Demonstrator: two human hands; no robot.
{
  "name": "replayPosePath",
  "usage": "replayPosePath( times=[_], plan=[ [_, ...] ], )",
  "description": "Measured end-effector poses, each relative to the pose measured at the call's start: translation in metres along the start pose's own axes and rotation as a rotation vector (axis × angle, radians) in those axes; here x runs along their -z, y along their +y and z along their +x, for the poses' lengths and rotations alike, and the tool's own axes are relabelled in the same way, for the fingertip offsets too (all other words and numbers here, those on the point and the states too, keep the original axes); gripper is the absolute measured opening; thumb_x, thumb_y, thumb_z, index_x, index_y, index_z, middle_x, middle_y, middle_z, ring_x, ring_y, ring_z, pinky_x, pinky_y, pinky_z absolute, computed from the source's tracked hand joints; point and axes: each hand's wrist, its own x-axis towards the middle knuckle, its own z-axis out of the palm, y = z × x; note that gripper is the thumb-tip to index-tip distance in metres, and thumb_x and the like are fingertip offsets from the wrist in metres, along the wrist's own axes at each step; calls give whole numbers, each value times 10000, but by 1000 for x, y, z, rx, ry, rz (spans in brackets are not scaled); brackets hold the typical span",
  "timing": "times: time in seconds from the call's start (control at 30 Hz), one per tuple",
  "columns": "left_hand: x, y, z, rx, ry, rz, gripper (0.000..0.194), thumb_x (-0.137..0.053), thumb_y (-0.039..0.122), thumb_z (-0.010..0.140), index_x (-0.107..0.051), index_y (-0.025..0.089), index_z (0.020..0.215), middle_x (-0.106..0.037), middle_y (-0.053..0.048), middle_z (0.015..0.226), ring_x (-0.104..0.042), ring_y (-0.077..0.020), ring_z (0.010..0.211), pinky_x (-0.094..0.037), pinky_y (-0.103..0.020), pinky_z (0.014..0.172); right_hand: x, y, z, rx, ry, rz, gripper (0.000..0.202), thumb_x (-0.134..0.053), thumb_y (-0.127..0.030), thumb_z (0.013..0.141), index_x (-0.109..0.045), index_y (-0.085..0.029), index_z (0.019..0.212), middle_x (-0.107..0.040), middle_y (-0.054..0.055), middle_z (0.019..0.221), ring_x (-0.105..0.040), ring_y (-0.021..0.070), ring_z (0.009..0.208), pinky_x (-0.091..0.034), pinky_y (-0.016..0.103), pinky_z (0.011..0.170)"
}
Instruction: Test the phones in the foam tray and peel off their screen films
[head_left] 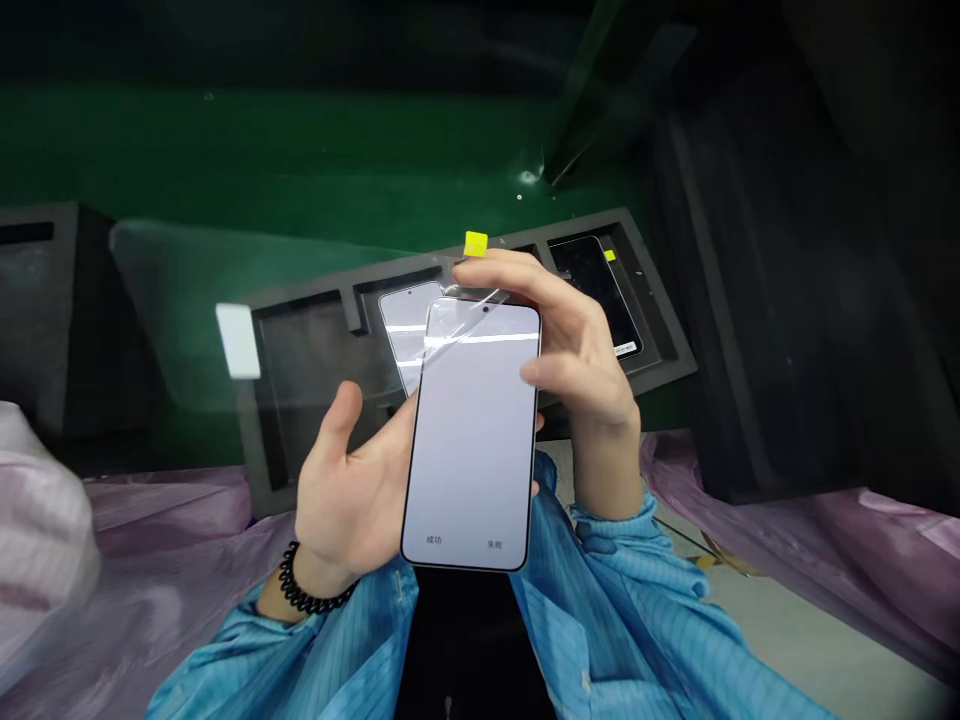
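Note:
A phone lies face up in my left hand, its lit pale screen showing two small labels at the bottom. My left palm is under it, thumb stretched out to the side, with fingertips showing past its right edge. My right hand curves over the phone's top right, thumb at the edge of the screen. A clear protective film stretches leftward from my right fingers, partly across the phone's top. Its yellow tab is at my right fingertips, and a white label hangs at its left part.
Beneath my hands a dark compartment tray holds another lit phone and, at right, a dark-screened phone with a yellow tab. Black blocks or boxes stand left and right on the green surface.

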Motion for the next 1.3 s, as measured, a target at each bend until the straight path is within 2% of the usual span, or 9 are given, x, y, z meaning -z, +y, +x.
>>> replayPosePath(
  times=[0.13,0.3,0.43,0.6,0.8,0.9,1.0,1.17,1.3],
  plan=[
    [1,3,1,-6,52,64,800,-468,763,909,-433,277,1544,-540,-114,1528,-379,-440,1487,-453,-671,1098,2,-4,0,46,-32,-124,377,-597,-130,919,-693,-273,1255,-618,7,1470,-592,247,1344,-575,343,1006],
    [0,4,0,-30,39,29,775,-473,740,920,-455,265,1532,-528,-123,1540,-390,-447,1480,-459,-667,1096,-3,-4,-2,-43,24,-245,509,-552,-37,906,-641,-273,1348,-615,16,1480,-586,241,1350,-573,335,1021],
    [-7,0,-3,-30,-1,-65,786,-375,736,953,-387,248,1569,-555,-147,1511,-448,-418,1451,-463,-643,1096,-5,2,-2,-48,16,-120,538,-483,-54,936,-592,-278,1413,-603,11,1493,-578,222,1357,-533,359,1092],
    [-10,-3,-3,-59,67,-48,805,-368,733,956,-359,216,1572,-511,-154,1548,-333,-409,1522,-433,-646,1135,-10,11,1,-19,7,-5,499,-426,-78,951,-598,-230,1395,-628,33,1461,-582,207,1350,-483,401,1152],
    [-6,0,-2,-51,164,39,804,-395,732,942,-343,240,1576,-494,-150,1559,-286,-449,1532,-419,-717,1115,-13,16,1,-9,34,-269,393,-437,-352,1065,-595,-252,1410,-655,33,1413,-621,216,1285,-534,360,1012],
    [-5,0,-1,-45,193,68,766,-393,728,945,-361,283,1568,-506,-121,1555,-295,-437,1533,-433,-722,1105,-14,17,-1,-14,12,-352,482,-551,-507,1002,-583,-276,1423,-638,36,1429,-587,301,1328,-520,480,1055],
    [-5,-1,-1,-38,189,80,734,-366,726,953,-374,312,1559,-487,-91,1575,-301,-424,1535,-429,-736,1105,-13,18,-3,-14,-29,-406,530,-638,-532,939,-565,-326,1422,-582,26,1493,-532,368,1382,-479,601,1094],
    [-3,0,0,-50,195,155,700,-320,723,960,-389,346,1546,-418,-36,1628,-291,-442,1534,-417,-765,1100,-9,12,-1,39,-24,-381,358,-461,-470,1043,-540,-317,1356,-418,13,1630,-436,324,1483,-482,582,1105],
    [-2,1,1,-61,225,195,767,-305,780,932,-427,308,1524,-436,-49,1616,-308,-448,1526,-454,-750,1080,-6,5,-2,-26,129,-338,426,-324,-460,1079,-373,-274,1459,-454,96,1588,-424,290,1497,-500,544,1092]
  ],
)
